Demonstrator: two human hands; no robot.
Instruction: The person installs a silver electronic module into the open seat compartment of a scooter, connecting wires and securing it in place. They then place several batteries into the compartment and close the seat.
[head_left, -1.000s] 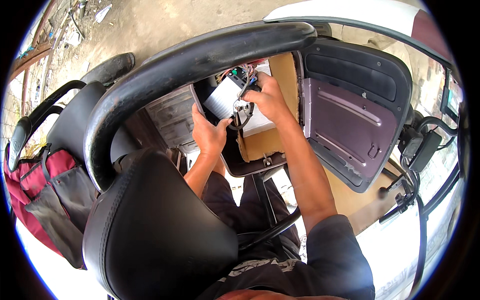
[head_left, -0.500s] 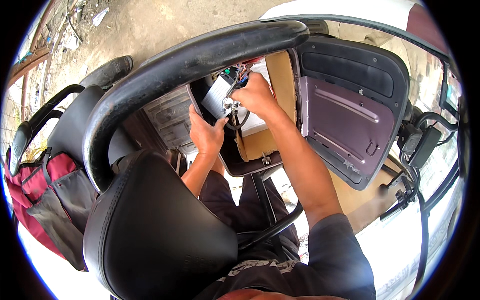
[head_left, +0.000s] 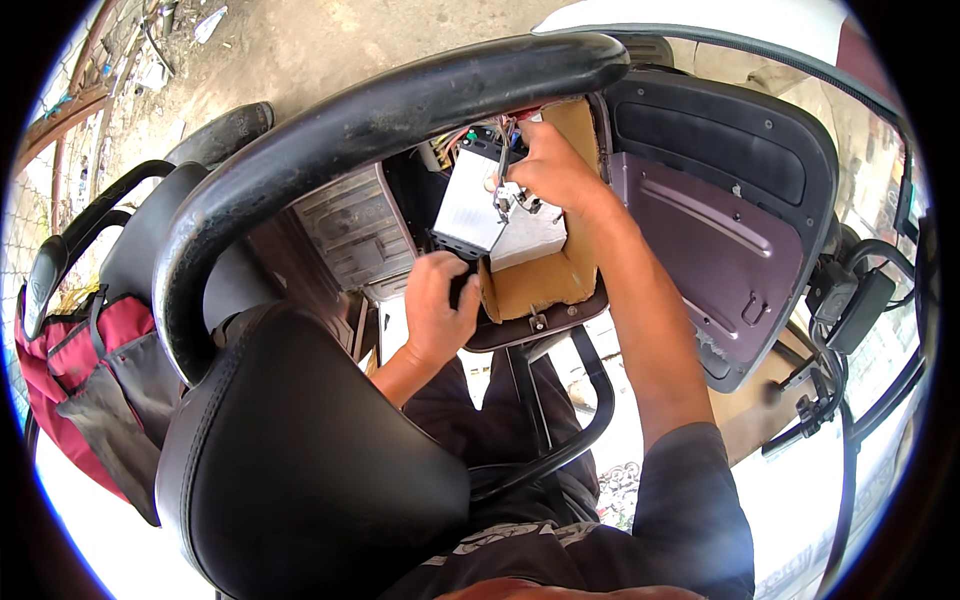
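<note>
Right-hand grip is pinching dark wires over the silver metal box inside the compartment; left-hand grip is curling, hold unclear—black bar is overhanging the far edge, cardboard bordering open room.

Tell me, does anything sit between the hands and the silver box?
Dark cables with connectors cross the right side of the silver box, at the right hand. Nothing visible separates the left hand from the box's near end.
</note>
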